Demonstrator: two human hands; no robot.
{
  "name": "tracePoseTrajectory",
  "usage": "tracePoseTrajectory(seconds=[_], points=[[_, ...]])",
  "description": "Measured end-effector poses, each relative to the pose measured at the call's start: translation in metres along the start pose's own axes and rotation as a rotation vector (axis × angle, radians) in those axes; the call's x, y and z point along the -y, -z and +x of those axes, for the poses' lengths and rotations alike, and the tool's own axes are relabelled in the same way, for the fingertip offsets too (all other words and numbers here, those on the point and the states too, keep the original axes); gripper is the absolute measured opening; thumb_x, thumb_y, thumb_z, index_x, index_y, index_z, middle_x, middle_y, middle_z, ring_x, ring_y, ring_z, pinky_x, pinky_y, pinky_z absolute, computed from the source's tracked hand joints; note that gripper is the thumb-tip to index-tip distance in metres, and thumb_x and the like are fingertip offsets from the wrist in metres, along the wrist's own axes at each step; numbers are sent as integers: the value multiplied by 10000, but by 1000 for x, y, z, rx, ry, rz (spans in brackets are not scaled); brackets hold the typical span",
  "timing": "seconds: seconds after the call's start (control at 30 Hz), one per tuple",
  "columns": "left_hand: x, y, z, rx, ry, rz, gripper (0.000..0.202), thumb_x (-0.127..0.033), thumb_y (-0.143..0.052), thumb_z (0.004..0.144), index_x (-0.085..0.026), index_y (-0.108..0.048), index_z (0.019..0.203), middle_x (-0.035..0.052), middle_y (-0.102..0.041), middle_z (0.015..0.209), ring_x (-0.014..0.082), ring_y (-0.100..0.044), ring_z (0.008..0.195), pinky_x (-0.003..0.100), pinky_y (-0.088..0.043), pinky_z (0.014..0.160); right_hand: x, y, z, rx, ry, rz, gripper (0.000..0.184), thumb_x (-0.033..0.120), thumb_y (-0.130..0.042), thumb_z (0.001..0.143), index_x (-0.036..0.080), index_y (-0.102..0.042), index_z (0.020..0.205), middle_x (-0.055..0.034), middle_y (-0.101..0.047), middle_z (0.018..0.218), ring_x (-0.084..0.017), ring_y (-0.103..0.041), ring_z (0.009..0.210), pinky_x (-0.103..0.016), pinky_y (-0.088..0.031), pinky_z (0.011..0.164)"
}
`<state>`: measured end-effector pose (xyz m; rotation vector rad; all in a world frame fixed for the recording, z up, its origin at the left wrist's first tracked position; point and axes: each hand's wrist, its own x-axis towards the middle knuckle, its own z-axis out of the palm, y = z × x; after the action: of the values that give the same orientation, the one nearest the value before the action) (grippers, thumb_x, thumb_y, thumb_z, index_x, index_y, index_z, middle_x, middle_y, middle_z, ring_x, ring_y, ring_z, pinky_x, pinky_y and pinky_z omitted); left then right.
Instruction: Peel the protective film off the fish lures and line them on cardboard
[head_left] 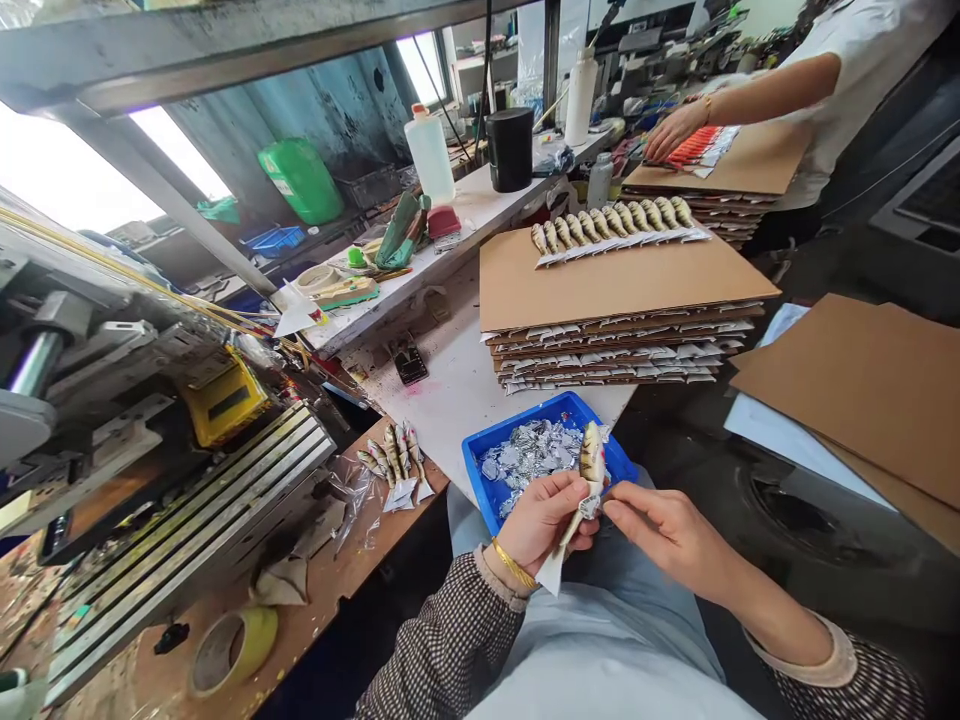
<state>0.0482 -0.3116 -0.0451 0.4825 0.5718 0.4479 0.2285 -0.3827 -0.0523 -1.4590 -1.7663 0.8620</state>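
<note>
My left hand is closed around a fish-shaped fishing lure, held upright above the tray, with a white paper tail piece sticking out below the fingers. Crumpled silver foil clings to the lure's lower part. My right hand is closed in a pinch at the edge of that foil, its fingertips partly hidden. Beneath both hands a blue tray holds many torn foil scraps. To the left, several similar lures lie on a brown board, white tails toward me.
A stack of cardboard sheets carries a row of lures. More cardboard lies at right. A tape roll and slatted metal machine bed are at left. A bottle stands on the shelf. A co-worker's hand touches red items.
</note>
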Motion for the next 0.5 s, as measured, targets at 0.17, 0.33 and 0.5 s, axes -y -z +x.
tracePoseTrajectory(seconds=[0.17, 0.33, 0.5], points=[[4, 0, 6, -41, -18, 20, 440, -409, -886, 700, -108, -651, 917, -20, -550, 681, 37, -472, 510, 141, -260, 431, -4, -10, -4, -22, 31, -107, 369, 440, -404, 1082, 236, -435, 775, 48, -511, 635, -123, -448, 549, -257, -329, 554], [8, -6, 10, -133, -76, 7, 450, -418, -911, 663, -114, -640, 854, -34, -546, 649, 23, -422, 480, 150, -246, 423, -7, -22, -6, -136, 66, -276, 368, 496, -435, 1067, 243, -423, 800, 43, -529, 647, -134, -491, 534, -271, -312, 552], [13, -8, 13, -199, -100, -26, 479, -431, -930, 631, -121, -636, 847, -33, -565, 659, 27, -443, 497, 153, -279, 451, -14, -30, -6, -228, 112, -361, 364, 470, -391, 1088, 241, -415, 807, 42, -518, 654, -139, -521, 539, -278, -309, 556]])
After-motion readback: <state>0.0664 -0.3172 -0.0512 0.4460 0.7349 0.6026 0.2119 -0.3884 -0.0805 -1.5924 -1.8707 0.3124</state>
